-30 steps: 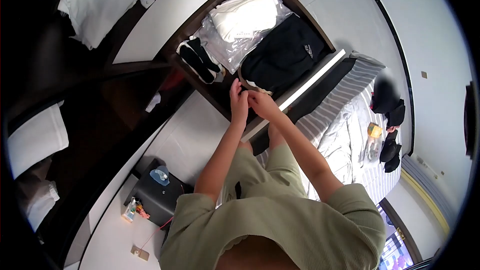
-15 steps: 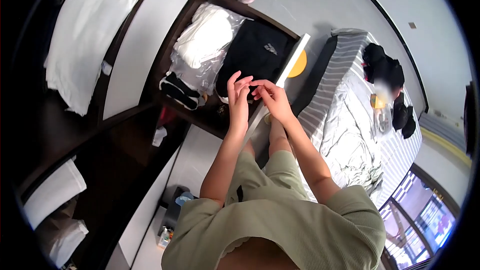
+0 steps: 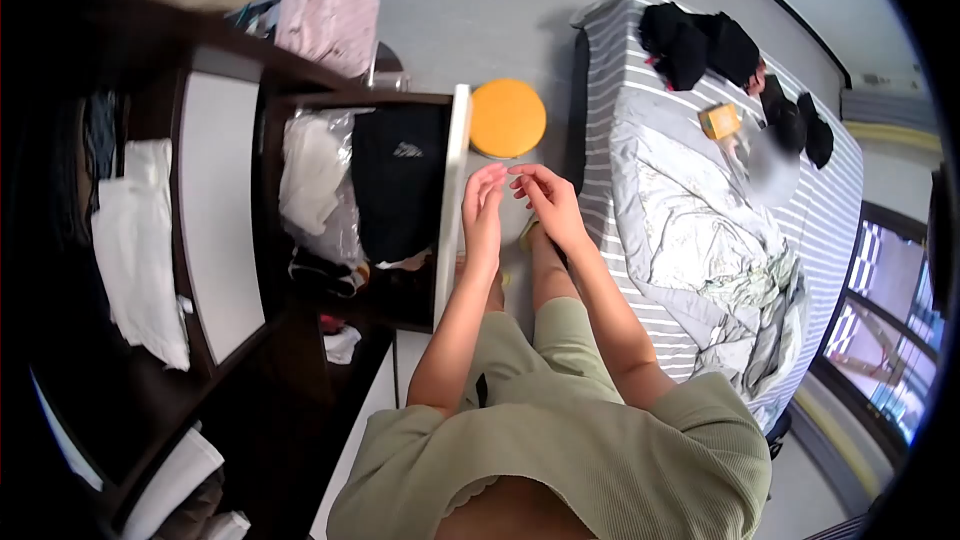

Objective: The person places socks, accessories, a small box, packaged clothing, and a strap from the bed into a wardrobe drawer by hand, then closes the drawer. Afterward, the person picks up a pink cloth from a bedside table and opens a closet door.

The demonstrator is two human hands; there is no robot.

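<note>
My left hand (image 3: 484, 212) is raised in front of my body, its fingers stretched and slightly bent. Facing it is my right hand (image 3: 550, 205), with loosely curved fingers spread apart. Their fingertips come very close; whether they touch I cannot tell. Neither palm shows anything held. Nearest on the left is the white-fronted edge of an open drawer (image 3: 453, 170). Inside lie a folded black garment (image 3: 400, 175) with a light logo, a white garment (image 3: 308, 175) on clear plastic, and a black-and-white item (image 3: 325, 272).
A yellow round stool (image 3: 507, 118) stands beyond my hands. To the right, a striped bed (image 3: 610, 90) carries a rumpled grey quilt (image 3: 690, 240), black clothes (image 3: 690, 45) and a yellow box (image 3: 719, 122). Left is a dark wardrobe with hanging white trousers (image 3: 140, 260); a pink bag (image 3: 328, 20) sits behind the drawer.
My view has turned to the right, so the drawer now appears further left and the stool is in full sight. My hands keep nearly the same pose, away from over the drawer.
</note>
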